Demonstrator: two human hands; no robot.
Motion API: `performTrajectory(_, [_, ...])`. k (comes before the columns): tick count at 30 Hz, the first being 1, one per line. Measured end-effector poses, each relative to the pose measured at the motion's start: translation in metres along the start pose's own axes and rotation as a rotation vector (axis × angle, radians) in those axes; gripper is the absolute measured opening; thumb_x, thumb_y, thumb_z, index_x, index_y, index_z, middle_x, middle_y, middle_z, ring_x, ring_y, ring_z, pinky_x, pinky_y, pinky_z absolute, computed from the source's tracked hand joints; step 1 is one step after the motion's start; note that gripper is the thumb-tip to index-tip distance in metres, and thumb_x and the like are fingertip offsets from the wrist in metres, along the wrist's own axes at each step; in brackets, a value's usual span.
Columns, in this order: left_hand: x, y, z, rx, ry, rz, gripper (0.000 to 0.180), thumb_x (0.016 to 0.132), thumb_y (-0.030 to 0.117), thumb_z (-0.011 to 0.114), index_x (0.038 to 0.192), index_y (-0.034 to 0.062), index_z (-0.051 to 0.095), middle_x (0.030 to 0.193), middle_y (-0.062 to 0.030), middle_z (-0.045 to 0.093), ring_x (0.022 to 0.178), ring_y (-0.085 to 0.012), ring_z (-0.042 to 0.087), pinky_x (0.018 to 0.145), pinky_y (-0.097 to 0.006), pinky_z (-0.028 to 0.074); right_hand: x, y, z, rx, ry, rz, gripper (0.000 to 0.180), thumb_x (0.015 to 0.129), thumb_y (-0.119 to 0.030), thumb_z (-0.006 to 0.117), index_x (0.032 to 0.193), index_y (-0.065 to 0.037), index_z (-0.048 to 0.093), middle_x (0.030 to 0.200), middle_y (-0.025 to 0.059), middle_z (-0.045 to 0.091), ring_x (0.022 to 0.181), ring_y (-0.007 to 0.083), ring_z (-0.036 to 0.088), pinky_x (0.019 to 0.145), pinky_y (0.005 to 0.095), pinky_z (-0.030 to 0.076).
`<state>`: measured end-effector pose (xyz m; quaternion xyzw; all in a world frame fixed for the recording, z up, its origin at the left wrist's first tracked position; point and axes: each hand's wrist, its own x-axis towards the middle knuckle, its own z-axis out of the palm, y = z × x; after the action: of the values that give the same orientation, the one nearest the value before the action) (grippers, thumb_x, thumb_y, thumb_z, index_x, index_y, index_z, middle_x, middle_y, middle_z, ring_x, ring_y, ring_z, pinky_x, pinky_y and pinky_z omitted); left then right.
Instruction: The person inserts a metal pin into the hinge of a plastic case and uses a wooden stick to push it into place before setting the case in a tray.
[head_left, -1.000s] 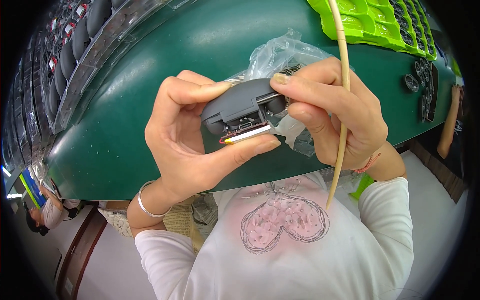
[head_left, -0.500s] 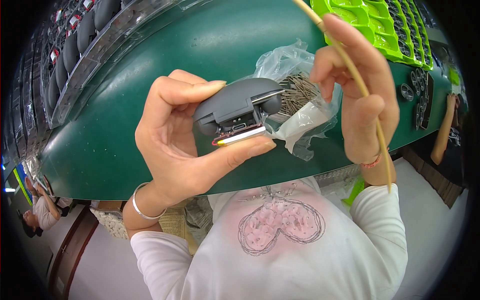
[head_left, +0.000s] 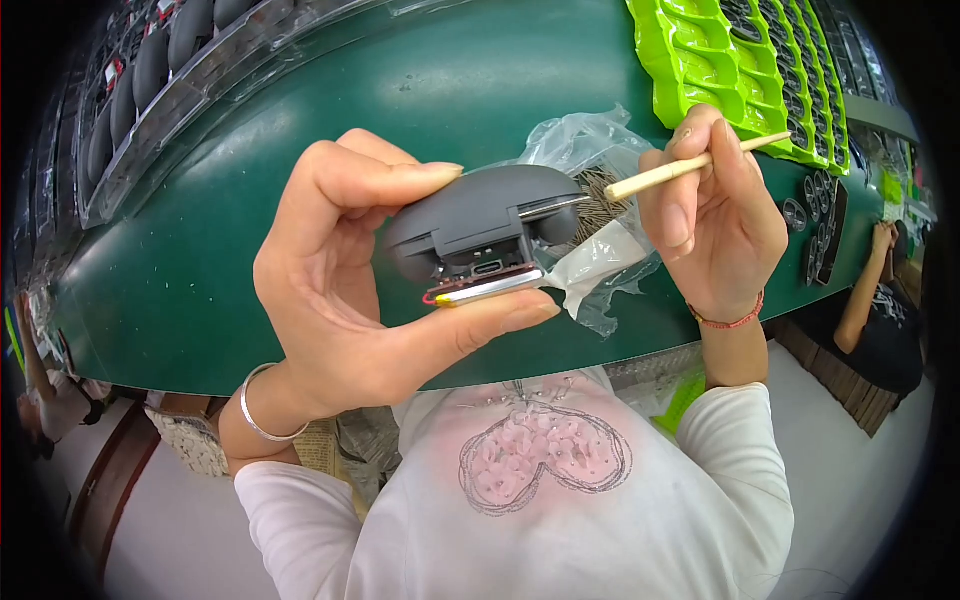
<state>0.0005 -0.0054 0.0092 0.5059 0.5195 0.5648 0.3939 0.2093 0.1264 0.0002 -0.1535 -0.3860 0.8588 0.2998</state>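
Observation:
My left hand (head_left: 325, 285) grips a dark grey rounded plastic housing (head_left: 475, 205) between thumb and fingers, above the green table. Its open underside shows a small port (head_left: 487, 267), a circuit board edge and a flat silver part (head_left: 490, 287) resting on my thumb. A thin metal pin (head_left: 555, 205) sticks out at the right of the housing's hinge. Pinched in my right hand (head_left: 725, 235) is a wooden chopstick (head_left: 650, 181), one blunt end toward the housing but apart from it. Behind lies a clear plastic bag (head_left: 570, 138) of metal pins (head_left: 597, 207), partly covered.
A bright green moulded tray (head_left: 690, 65) with round dark parts stands far right. Several clear round pieces (head_left: 815, 215) lie below it. Clear trays (head_left: 185, 135) of grey housings line the far left. Another person's arm (head_left: 865, 285) is at the right edge.
The chopstick has swung round in my right hand, from a steep slant to nearly level, with an end toward the housing. My right hand has lowered slightly. The left still grips the housing.

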Motion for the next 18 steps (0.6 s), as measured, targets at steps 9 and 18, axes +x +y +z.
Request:
performTrajectory(9, [-0.0005,-0.0012,-0.0042,0.057,-0.017,-0.011,0.062,0.058,0.005,0.089,0.105,-0.0006,0.049,0.094,-0.0102,0.054,0.082,-0.013,0.056,0.076,-0.025,0.048,0.0,0.0093,-0.0023,0.077,-0.024,0.009,0.043,0.104,-0.028,0.025,0.109,0.004,0.054,0.082,0.0214,0.063,0.065,0.0165,0.056,0.06,0.0279,0.047])
performTrajectory(18, [-0.0011,-0.0032,-0.0039,0.077,-0.03,-0.003,0.061,0.058,0.003,0.088,0.105,-0.0006,0.049,0.094,-0.0098,0.054,0.083,-0.0131,0.056,0.076,-0.025,0.048,0.0,0.0104,-0.001,0.088,-0.031,0.022,0.044,0.105,-0.03,0.024,0.108,0.003,0.053,0.083,0.022,0.063,0.066,0.0166,0.056,0.062,0.0274,0.048])
